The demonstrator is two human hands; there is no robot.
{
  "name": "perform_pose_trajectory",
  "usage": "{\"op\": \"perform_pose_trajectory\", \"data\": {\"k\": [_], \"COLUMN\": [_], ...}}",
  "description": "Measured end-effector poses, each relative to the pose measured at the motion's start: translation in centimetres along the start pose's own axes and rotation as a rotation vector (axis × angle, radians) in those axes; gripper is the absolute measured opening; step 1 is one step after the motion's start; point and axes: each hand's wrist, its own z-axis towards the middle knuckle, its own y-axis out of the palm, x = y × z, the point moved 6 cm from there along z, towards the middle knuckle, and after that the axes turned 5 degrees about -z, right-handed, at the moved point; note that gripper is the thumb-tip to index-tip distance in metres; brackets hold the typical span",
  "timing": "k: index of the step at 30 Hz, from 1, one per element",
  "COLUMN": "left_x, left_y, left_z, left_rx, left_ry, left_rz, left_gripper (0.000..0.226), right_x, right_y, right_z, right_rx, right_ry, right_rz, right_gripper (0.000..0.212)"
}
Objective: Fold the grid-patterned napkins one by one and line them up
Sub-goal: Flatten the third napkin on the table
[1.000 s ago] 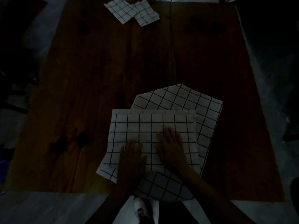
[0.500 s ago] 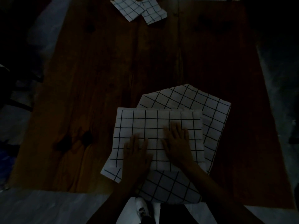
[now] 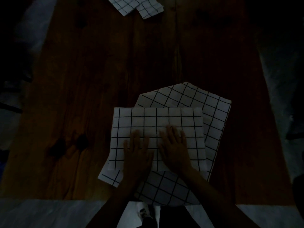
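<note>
- Pressing flat on the folded napkin with both hands; it lies near the front edge of the worktop, long axis left to right, atop the unfolded napkins.
- My left hand and right hand rest side by side, fingers straight, holding nothing, low on the cloth's near half.
- I judge the next fold runs sideways; either short edge is equally near.
- Two finished napkins sit at the far edge; bare wood lies between.

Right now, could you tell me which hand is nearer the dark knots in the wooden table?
Left. The left hand lies beside the knots; the right hand lies farther right.
</note>
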Motion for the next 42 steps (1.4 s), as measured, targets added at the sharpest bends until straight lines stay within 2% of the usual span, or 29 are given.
{"op": "perform_pose_trajectory", "data": {"k": [6,12,16,19,22,24,27,30,33,38,42], "left_x": [-0.1,-0.7,-3.3,-4.8,-5.0,-3.6,0.5,1.6,-1.4,-5.8,-4.4], "left_y": [1.0,1.3,0.0,-0.8,-1.2,-1.5,-0.3,1.8,1.1,-1.0,-1.8], "left_z": [0.6,0.9,0.2,-0.4,-0.4,-0.2,0.5,1.0,0.6,-1.0,-0.9], "left_rx": [-0.049,-0.054,-0.023,-0.02,-0.018,-0.001,-0.028,-0.071,-0.017,-0.022,-0.02], "left_ry": [-0.027,-0.029,-0.122,-0.106,-0.116,-0.089,0.051,0.094,0.038,-0.046,-0.057], "left_rz": [0.0,0.004,0.003,0.022,0.037,0.053,0.027,0.006,0.005,0.036,0.115], "left_gripper": [0.062,0.062,0.063,0.065,0.067,0.066,0.063,0.066,0.058,0.066,0.067], "right_x": [-1.1,-2.3,0.9,5.5,7.1,5.4,-0.7,-4.5,-1.6,4.9,3.9], "right_y": [-1.2,0.4,-0.3,-0.9,-1.8,-3.0,-3.1,-0.4,0.3,-0.3,-2.0], "right_z": [-0.2,-0.6,-1.7,-4.0,-5.2,-4.7,-2.1,-0.8,-2.1,-4.7,-4.9], "right_rx": [0.11,0.012,0.001,-0.011,0.002,0.078,0.165,0.06,0.038,0.044,0.1], "right_ry": [-0.01,-0.018,0.048,0.165,0.228,0.191,-0.01,-0.045,-0.029,0.106,0.128], "right_rz": [0.059,0.059,-0.013,-0.041,-0.05,-0.05,0.062,0.185,0.111,0.013,0.022], "right_gripper": [0.05,0.049,0.055,0.057,0.06,0.056,0.052,0.058,0.049,0.053,0.051]}}
